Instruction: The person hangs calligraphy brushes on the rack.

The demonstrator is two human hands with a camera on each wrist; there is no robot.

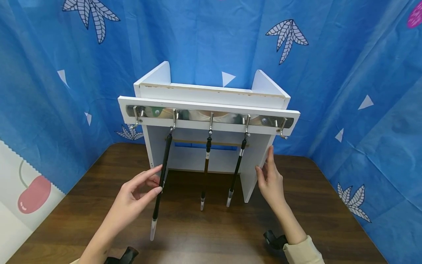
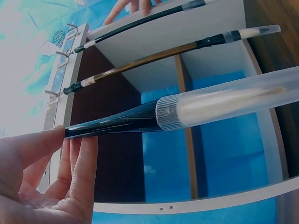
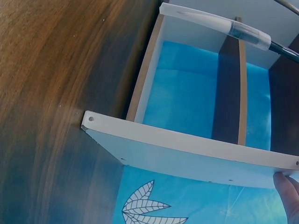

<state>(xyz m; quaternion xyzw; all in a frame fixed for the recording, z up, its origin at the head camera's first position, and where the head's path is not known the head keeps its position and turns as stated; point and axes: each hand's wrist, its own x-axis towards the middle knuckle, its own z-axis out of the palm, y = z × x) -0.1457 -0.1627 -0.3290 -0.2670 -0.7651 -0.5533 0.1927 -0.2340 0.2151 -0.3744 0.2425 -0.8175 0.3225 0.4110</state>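
Three capped calligraphy brushes hang from hooks on a white hook rail [image 1: 192,124]. My left hand [image 1: 136,192] pinches the left black brush [image 1: 167,154] between thumb and fingers; it slants down to the left, its upper end at a hook. In the left wrist view, a clear cap [image 2: 233,100] covers its pale bristles. The brown brush [image 1: 206,167] hangs in the middle, and another black brush [image 1: 238,165] hangs to its right. My right hand [image 1: 271,183] touches the right side panel of the white shelf [image 1: 214,96], fingers extended upward along it.
The shelf stands on a dark brown wooden table [image 1: 204,242], before a blue patterned curtain [image 1: 214,40]. Bare hooks sit at both rail ends, the left hook [image 1: 136,116] and right hook [image 1: 282,128]. Side panels rise above the shelf top.
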